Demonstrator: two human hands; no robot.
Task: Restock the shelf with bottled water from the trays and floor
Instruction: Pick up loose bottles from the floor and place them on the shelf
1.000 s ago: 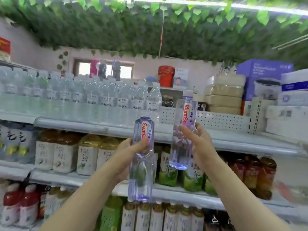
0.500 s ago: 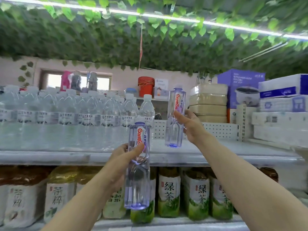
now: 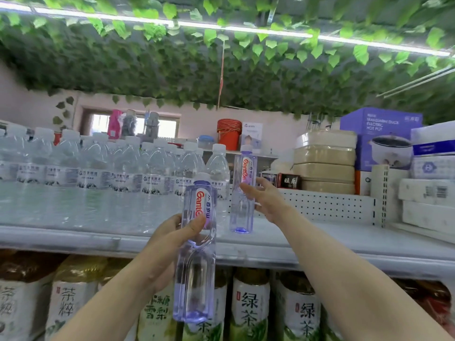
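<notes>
On the shelf (image 3: 320,244), right of its water row (image 3: 98,178), one bottle (image 3: 242,193) stands, our right hand (image 3: 268,200) beside it, fingers spread loose. Before the shelf edge, our left hand (image 3: 170,242) has its fingers gripping a second bottle (image 3: 197,279) mid-body. We judge it full, stiff and slick, so the waist is the place to hold.
</notes>
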